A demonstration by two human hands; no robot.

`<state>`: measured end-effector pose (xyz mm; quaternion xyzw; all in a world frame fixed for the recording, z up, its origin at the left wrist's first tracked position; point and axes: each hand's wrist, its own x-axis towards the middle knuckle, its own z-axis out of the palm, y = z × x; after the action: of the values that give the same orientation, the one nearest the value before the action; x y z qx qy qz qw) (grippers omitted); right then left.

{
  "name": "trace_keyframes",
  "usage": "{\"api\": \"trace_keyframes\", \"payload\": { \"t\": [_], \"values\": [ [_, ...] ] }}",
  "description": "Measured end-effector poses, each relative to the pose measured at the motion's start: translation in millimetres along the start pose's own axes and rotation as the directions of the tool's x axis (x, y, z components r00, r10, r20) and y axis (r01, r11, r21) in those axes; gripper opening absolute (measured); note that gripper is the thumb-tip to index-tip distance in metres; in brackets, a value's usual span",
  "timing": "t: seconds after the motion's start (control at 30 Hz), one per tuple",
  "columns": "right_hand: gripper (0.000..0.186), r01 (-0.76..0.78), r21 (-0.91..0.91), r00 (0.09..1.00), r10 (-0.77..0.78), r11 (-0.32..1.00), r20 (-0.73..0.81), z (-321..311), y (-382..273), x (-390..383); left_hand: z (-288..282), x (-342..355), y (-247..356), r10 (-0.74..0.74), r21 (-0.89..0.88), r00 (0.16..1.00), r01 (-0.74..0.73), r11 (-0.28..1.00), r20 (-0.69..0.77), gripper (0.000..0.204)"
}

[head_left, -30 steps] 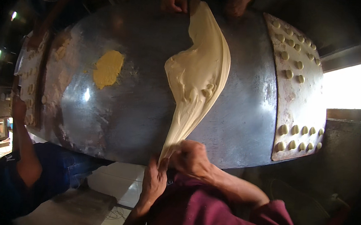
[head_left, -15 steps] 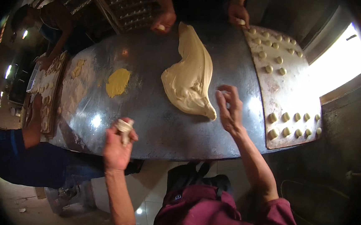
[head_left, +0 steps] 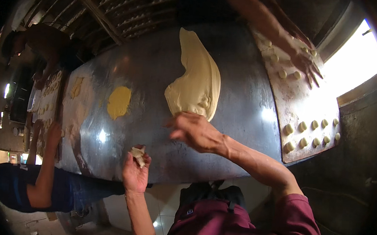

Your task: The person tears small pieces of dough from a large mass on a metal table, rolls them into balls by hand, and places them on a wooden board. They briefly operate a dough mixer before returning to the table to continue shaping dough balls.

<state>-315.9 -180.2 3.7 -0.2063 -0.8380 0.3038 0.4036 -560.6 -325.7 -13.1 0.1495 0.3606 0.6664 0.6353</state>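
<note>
A large, smooth, pale sheet of dough [head_left: 196,74] lies on the dark metal table, with its narrow end pointing to the far side. My right hand [head_left: 196,131] is at its near end, reaching leftward across it. Motion smears those fingers, and whether they grip any dough is hidden. Lower and to the left, my left hand [head_left: 135,175] is palm up at the table's near edge. Its fingers are closed around a small, ragged lump of dough [head_left: 138,156].
A yellow patch [head_left: 119,102] is on the metal table [head_left: 148,128]. At right, a tray [head_left: 288,102] bears several small dough balls, with a co-worker's hands [head_left: 304,62] over it. Another tray of pieces [head_left: 47,103] is at left, with people beside it.
My right hand has swung left to the big dough's near end. My left hand has shifted slightly right and nearer with its lump. The far co-worker's hands have moved onto the right tray.
</note>
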Motion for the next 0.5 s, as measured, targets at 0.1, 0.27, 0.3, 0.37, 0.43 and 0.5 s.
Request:
{"api": "trace_keyframes", "payload": {
  "t": [0.1,0.27,0.3,0.37,0.43,0.5],
  "values": [
    [0.035,-0.491,0.589,0.776,0.630,0.642,-0.040,-4,12,-6,18,44,-7,0.161,-0.051,0.986,-0.158,0.986,0.045,0.040],
    [0.031,-0.539,0.577,0.688,0.716,0.613,-0.118,30,43,-76,78,119,-63,-0.228,0.032,0.919,0.230,0.973,0.321,0.052],
    [0.030,-0.546,0.613,0.609,0.773,0.571,-0.178,35,22,-94,91,131,-79,-0.356,0.114,0.850,0.339,0.934,0.388,0.052],
    [0.031,-0.567,0.404,0.661,0.689,0.718,-0.297,29,-39,-125,111,148,-109,-0.407,0.352,0.778,0.255,0.901,0.478,0.038],
    [0.041,-0.428,0.093,0.819,0.429,0.899,-0.380,7,-120,-156,125,155,-124,-0.373,0.319,0.861,0.266,0.910,0.346,0.038],
    [0.063,-0.220,0.270,0.786,0.334,0.937,-0.520,-22,-174,-181,129,152,-132,-0.287,0.179,0.904,0.241,0.954,0.317,0.038]
  ]
}}
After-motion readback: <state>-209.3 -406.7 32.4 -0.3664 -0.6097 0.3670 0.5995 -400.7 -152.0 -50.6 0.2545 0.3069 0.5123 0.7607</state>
